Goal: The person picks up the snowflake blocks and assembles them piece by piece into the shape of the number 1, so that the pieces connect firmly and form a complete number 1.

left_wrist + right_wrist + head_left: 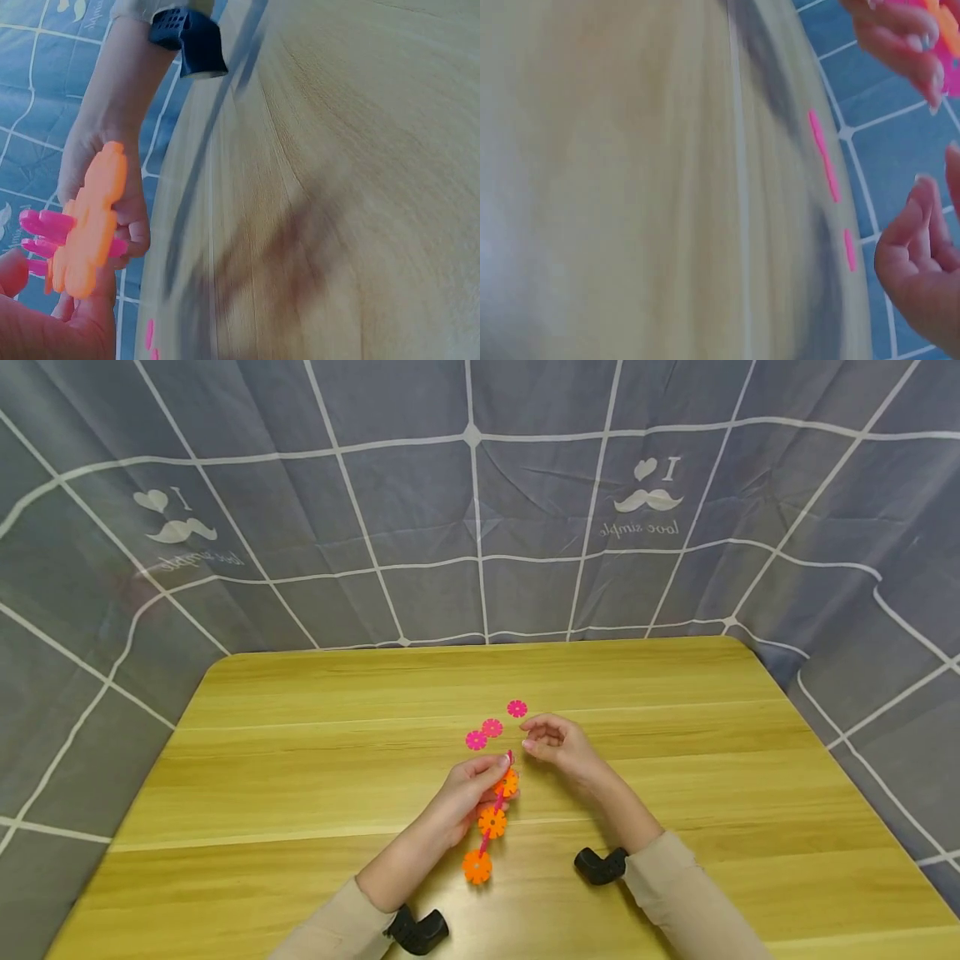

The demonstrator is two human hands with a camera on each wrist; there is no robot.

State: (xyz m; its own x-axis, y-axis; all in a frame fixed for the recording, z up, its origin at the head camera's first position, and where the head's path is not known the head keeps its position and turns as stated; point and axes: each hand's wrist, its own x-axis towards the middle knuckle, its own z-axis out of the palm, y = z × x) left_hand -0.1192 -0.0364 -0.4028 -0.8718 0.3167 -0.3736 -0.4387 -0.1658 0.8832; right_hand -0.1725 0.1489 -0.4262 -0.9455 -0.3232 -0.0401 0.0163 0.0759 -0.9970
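Observation:
A chain of interlocked orange and pink notched discs [492, 822] hangs from my left hand [467, 792], whose thumb and fingers pinch its far end. In the left wrist view the orange discs [94, 217] stand side by side with pink discs [46, 225] set crosswise between them. My right hand [558, 745] hovers just to the right of the chain's far end, apart from it. Its fingers are loosely bent, and nothing shows between them in the right wrist view, where the hand [922, 262] appears at the right edge.
Three loose pink discs lie beyond the hands: a left one [476, 740], a middle one [492, 727] and a farther one [517, 708]. They rest on the wooden table [300, 760]. A grey checked curtain [420, 527] surrounds it. Black wrist mounts [600, 865] sit at both cuffs.

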